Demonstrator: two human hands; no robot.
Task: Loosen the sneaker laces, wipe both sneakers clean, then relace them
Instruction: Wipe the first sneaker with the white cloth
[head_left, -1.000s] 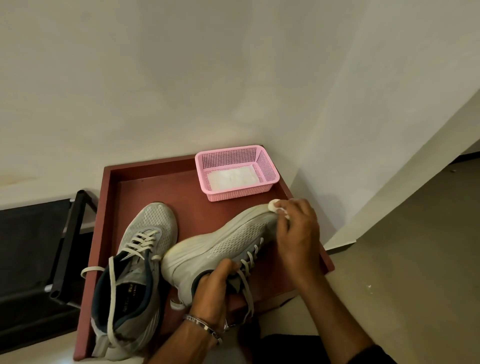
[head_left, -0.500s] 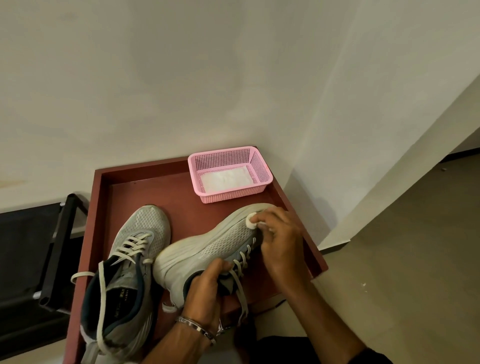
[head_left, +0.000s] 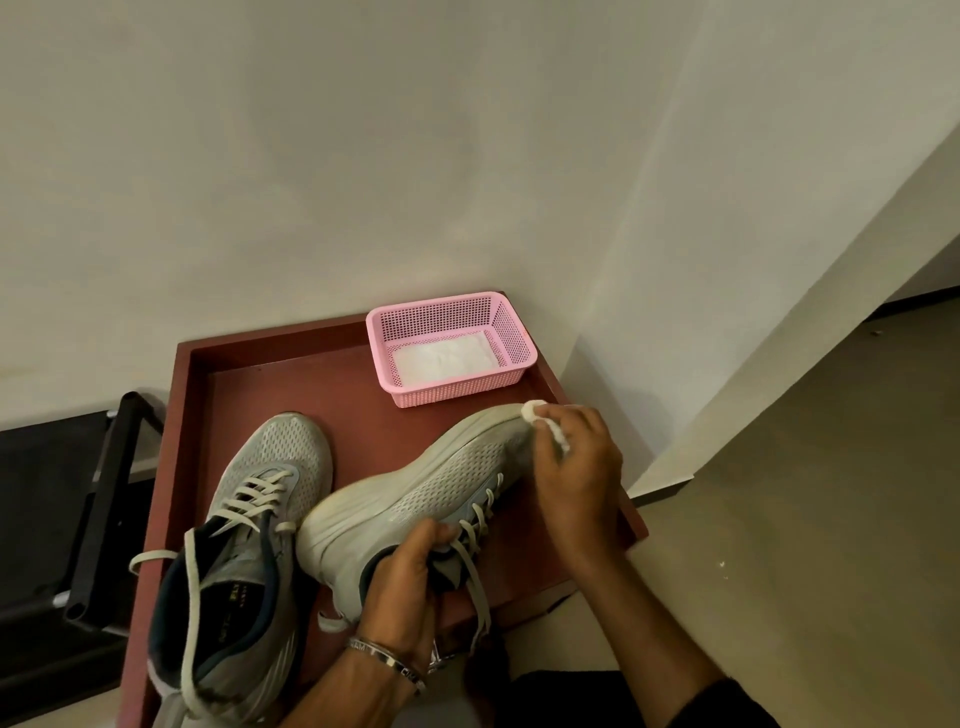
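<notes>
At the bottom centre of the frame the left hand (head_left: 410, 577) grips the collar of the tilted sneaker (head_left: 415, 499), fingers curled into its opening, loose laces (head_left: 478, 566) hanging below. That sneaker lies on its side across the lower middle of the red tray (head_left: 291, 374), sole turned to the left. Just right of centre the right hand (head_left: 576, 478) pinches a white cotton pad (head_left: 540, 421) against the toe. At lower left the second sneaker (head_left: 244, 545) rests upright on the tray, touching the first, laces slack.

The shoe looks light, its mesh upper soft and yielding, the sole firmer — the collar or heel seems the surest hold. The pad is flimsy and could slip from the fingers.

Farther up, a pink mesh basket (head_left: 509, 332) sits at the tray's far right corner, near the toe — little room there. The tray's raised rim and the walls behind close off the upper side; bare tray remains at centre left.
</notes>
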